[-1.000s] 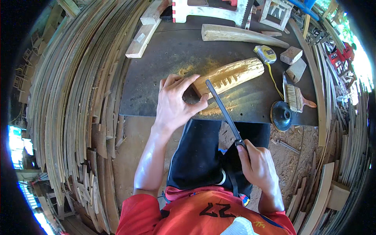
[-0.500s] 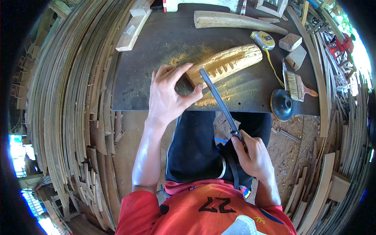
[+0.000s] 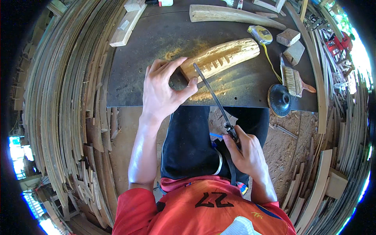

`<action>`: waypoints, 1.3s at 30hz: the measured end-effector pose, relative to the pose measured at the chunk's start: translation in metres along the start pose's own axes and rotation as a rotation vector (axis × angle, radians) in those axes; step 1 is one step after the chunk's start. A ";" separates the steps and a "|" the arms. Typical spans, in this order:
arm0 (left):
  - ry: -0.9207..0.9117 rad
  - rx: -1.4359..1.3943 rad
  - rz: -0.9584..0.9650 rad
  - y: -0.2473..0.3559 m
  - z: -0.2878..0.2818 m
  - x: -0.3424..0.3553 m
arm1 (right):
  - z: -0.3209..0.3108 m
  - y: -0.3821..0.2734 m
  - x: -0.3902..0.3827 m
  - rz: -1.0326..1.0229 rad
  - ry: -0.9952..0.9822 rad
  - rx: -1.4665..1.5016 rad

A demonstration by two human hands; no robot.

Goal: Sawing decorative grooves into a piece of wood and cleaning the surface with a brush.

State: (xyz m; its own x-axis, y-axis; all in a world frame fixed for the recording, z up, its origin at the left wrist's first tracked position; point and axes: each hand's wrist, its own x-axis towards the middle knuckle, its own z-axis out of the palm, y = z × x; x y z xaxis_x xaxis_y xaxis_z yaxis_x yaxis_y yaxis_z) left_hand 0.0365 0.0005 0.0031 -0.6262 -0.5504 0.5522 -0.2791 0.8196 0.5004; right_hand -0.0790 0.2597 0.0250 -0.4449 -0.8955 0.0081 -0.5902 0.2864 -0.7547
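Note:
A golden-brown carved piece of wood [image 3: 231, 53] lies slanted on the dark table, with a row of several short notches cut along its near side. My left hand [image 3: 162, 84] grips its left end, thumb on the near side and fingers on the far side. My right hand [image 3: 246, 150] is closed round the dark handle of a hacksaw [image 3: 214, 95]. The saw's long, thin grey bar slants up and left, its tip over the wood just left of the notches. Whether its blade touches the wood, I cannot tell.
Sawdust [image 3: 172, 53] lies around the wood on the dark table [image 3: 137, 82]. To the right are a yellow tape measure [image 3: 261, 34], a brush [image 3: 293, 80], a black disc [image 3: 279, 100] and wooden blocks [image 3: 293, 53]. A long curved wood piece [image 3: 231, 15] lies behind. Stacked planks [image 3: 74, 78] line the left.
The hacksaw has rolled in my right hand, so its bar shows narrower, and its tip has shifted slightly left over the wood. My left hand keeps its grip. The whole view has shifted slightly.

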 end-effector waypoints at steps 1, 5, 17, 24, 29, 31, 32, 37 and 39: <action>0.014 -0.007 -0.002 -0.001 0.000 0.001 | 0.000 0.002 0.000 -0.009 -0.003 0.045; 0.011 0.007 -0.006 0.006 -0.002 0.004 | -0.008 -0.002 0.000 0.098 -0.095 0.041; -0.296 -0.917 0.288 0.075 -0.070 0.005 | -0.010 0.012 -0.001 0.021 0.050 0.165; -0.364 -1.735 0.530 0.129 -0.053 -0.022 | -0.014 0.002 -0.004 0.066 0.001 0.183; -0.323 -1.660 0.477 0.125 -0.058 -0.025 | -0.009 0.003 -0.004 0.045 0.020 0.162; -0.306 -1.578 0.400 0.117 -0.058 -0.021 | -0.007 0.009 -0.002 0.048 0.017 0.104; -0.241 -1.540 0.411 0.113 -0.060 -0.017 | -0.008 0.006 -0.003 0.114 -0.030 0.082; -0.345 -1.335 0.576 0.097 -0.081 0.022 | -0.010 0.001 0.003 -0.010 0.035 0.013; -0.227 -1.038 0.399 0.070 -0.080 0.024 | -0.010 0.001 0.005 0.069 0.071 0.019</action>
State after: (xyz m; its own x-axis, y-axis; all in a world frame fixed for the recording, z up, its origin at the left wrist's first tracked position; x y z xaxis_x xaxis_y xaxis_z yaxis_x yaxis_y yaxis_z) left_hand 0.0598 0.0315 0.1046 -0.6821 -0.1513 0.7154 0.6423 0.3436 0.6851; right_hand -0.0888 0.2588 0.0311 -0.5308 -0.8475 0.0015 -0.5440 0.3394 -0.7674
